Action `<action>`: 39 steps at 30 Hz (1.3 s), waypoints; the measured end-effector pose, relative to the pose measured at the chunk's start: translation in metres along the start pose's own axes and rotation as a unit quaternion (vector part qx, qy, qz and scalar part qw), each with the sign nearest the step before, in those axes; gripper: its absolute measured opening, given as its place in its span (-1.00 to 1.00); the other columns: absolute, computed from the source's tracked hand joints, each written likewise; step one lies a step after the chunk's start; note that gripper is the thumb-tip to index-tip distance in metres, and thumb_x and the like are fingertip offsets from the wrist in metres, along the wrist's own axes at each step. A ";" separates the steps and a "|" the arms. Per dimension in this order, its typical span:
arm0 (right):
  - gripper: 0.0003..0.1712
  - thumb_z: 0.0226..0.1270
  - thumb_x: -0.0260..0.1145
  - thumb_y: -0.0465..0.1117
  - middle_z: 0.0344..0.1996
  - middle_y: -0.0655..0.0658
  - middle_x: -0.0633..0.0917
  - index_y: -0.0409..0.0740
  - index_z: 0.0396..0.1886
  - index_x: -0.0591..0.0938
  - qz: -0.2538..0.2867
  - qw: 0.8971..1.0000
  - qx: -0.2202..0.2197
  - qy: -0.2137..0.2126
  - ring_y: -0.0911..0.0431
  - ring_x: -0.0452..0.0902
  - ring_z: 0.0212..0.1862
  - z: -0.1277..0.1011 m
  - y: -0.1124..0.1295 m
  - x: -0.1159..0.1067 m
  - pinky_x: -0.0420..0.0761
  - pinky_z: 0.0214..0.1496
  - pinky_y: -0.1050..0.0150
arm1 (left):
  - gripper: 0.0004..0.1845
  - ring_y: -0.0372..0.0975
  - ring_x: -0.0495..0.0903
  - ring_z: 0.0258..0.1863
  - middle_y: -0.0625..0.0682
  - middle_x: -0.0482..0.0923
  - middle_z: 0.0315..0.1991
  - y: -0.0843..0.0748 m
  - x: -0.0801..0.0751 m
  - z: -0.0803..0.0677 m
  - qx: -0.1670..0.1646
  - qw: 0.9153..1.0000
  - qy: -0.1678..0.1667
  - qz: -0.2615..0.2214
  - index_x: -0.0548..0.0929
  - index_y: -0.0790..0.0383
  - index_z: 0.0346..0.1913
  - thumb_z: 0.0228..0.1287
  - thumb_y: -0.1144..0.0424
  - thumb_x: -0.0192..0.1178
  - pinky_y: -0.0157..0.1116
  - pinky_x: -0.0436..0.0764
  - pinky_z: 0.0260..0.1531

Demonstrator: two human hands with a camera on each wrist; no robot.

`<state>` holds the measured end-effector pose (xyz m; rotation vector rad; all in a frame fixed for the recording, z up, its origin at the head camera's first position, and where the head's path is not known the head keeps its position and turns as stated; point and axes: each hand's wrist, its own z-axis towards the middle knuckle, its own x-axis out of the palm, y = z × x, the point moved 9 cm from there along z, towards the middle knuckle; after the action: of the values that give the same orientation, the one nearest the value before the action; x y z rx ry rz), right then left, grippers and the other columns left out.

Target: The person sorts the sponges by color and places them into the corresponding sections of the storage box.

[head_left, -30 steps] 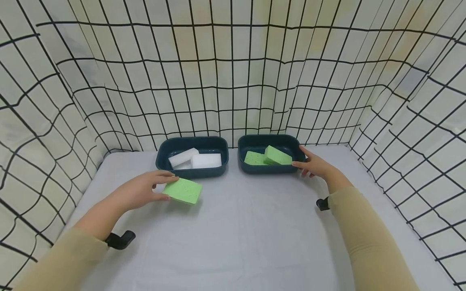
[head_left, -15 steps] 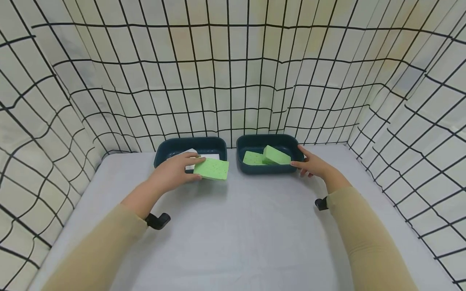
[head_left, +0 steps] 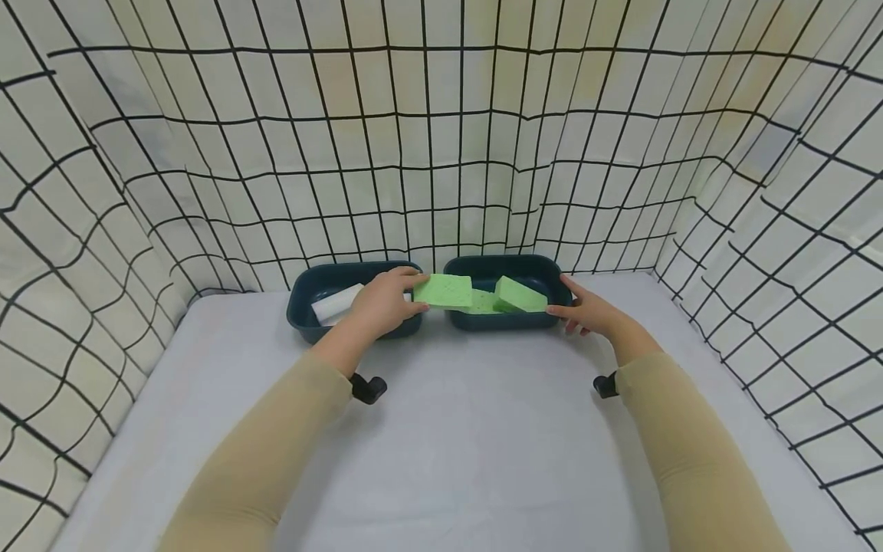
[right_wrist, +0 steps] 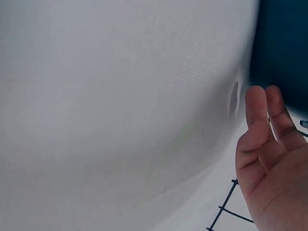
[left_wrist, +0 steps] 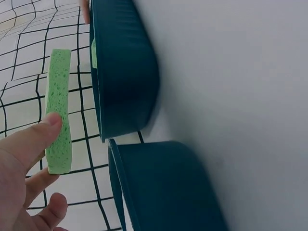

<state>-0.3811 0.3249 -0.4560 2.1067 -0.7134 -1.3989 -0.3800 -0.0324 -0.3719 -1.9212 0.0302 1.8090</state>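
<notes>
My left hand (head_left: 383,300) pinches a light green sponge (head_left: 444,291) between thumb and fingers. It is above the right end of the left dark teal bin (head_left: 359,269), and the sponge reaches over the left end of the right bin (head_left: 500,321). In the left wrist view the sponge (left_wrist: 58,96) appears edge-on, above the bins' rims. Two green sponges, one flat (head_left: 483,302) and one tilted (head_left: 520,294), lie in the right bin. The right hand (head_left: 589,310) holds that bin's right end, fingers (right_wrist: 256,101) against its outer wall.
White foam blocks (head_left: 336,304) lie in the left bin, partly hidden behind my left hand. White cloth (head_left: 476,429) covers the table. A black mesh net (head_left: 441,115) stands behind the bins and along both sides.
My left hand has carried the green sponge rightward and away from me, from in front of the left bin to over the right bin's left end. My right hand has stayed on the right bin.
</notes>
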 end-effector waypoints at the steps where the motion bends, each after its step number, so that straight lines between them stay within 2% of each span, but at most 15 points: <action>1: 0.19 0.30 0.29 0.32 -0.07 -0.25 0.64 0.25 0.62 -0.29 0.002 1.000 0.003 -0.001 0.01 0.64 -0.21 0.001 -0.001 -0.001 0.58 -0.18 0.20 | -0.30 0.02 0.27 0.42 -0.06 0.21 0.50 -0.003 0.001 0.005 0.000 1.000 0.002 -0.001 0.36 -0.19 0.47 0.29 -0.10 0.31 0.07 0.49 0.16; 6: 0.21 0.24 0.32 0.35 -0.09 -0.24 0.63 0.31 0.61 -0.26 0.009 1.000 0.012 -0.008 0.00 0.64 -0.22 0.002 -0.005 -0.003 0.58 -0.18 0.20 | -0.31 -0.01 0.16 0.48 -0.08 0.14 0.53 -0.014 0.007 0.025 0.020 0.999 0.022 -0.017 0.34 -0.19 0.48 0.32 -0.05 0.30 0.06 0.37 0.30; 9: 0.21 0.25 0.31 0.35 -0.08 -0.26 0.62 0.29 0.61 -0.28 0.005 1.000 0.002 -0.004 0.00 0.63 -0.22 0.002 -0.003 -0.002 0.58 -0.17 0.18 | -0.31 -0.01 0.12 0.50 -0.07 0.13 0.54 -0.016 0.010 0.035 0.029 0.999 0.031 -0.026 0.33 -0.18 0.49 0.33 -0.03 0.30 0.06 0.31 0.35; 15: 0.18 0.28 0.28 0.35 -0.10 -0.25 0.63 0.32 0.61 -0.29 0.002 1.000 -0.002 0.004 0.01 0.63 -0.22 0.003 -0.002 0.004 0.59 -0.16 0.18 | -0.32 -0.01 0.07 0.52 -0.07 0.13 0.54 -0.015 0.017 0.046 0.029 0.997 0.054 -0.038 0.35 -0.15 0.48 0.33 0.03 0.32 0.06 0.24 0.39; 24: 0.16 0.32 0.27 0.32 -0.10 -0.25 0.63 0.28 0.62 -0.27 -0.007 1.000 0.002 -0.003 0.01 0.63 -0.23 0.003 -0.003 -0.003 0.59 -0.21 0.18 | -0.37 -0.02 0.06 0.52 -0.08 0.14 0.53 -0.027 0.026 0.066 0.066 0.991 0.103 -0.054 0.39 -0.12 0.46 0.36 0.15 0.29 0.04 0.20 0.41; 30: 0.16 0.30 0.29 0.32 -0.11 -0.25 0.64 0.31 0.61 -0.27 -0.002 1.000 0.004 -0.004 -0.01 0.63 -0.21 0.004 -0.003 -0.005 0.59 -0.16 0.17 | -0.39 0.04 0.06 0.51 -0.06 0.18 0.52 -0.042 0.028 0.081 0.099 0.988 0.118 -0.005 0.43 -0.08 0.43 0.35 0.24 0.28 0.13 0.11 0.42; 36: 0.13 0.32 0.29 0.27 -0.10 -0.23 0.62 0.34 0.61 -0.25 0.005 1.000 0.009 -0.010 -0.01 0.63 -0.21 0.004 -0.005 -0.005 0.59 -0.16 0.17 | -0.41 0.09 -0.04 0.54 -0.12 0.16 0.53 -0.056 0.033 0.092 0.107 0.984 0.139 0.035 0.46 -0.13 0.41 0.35 0.32 0.22 0.10 0.04 0.45; 39: 0.12 0.33 0.29 0.26 -0.11 -0.23 0.62 0.34 0.61 -0.24 0.006 1.000 0.006 -0.013 0.00 0.62 -0.22 0.004 -0.006 -0.005 0.59 -0.16 0.17 | -0.40 0.08 -0.04 0.54 -0.14 0.16 0.53 -0.061 0.034 0.094 0.106 0.984 0.139 0.040 0.49 -0.16 0.38 0.35 0.41 0.13 0.08 -0.02 0.47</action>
<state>-0.3854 0.3316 -0.4580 2.0930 -0.7462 -1.4214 -0.4428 0.0664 -0.3824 -2.0241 0.3844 1.5038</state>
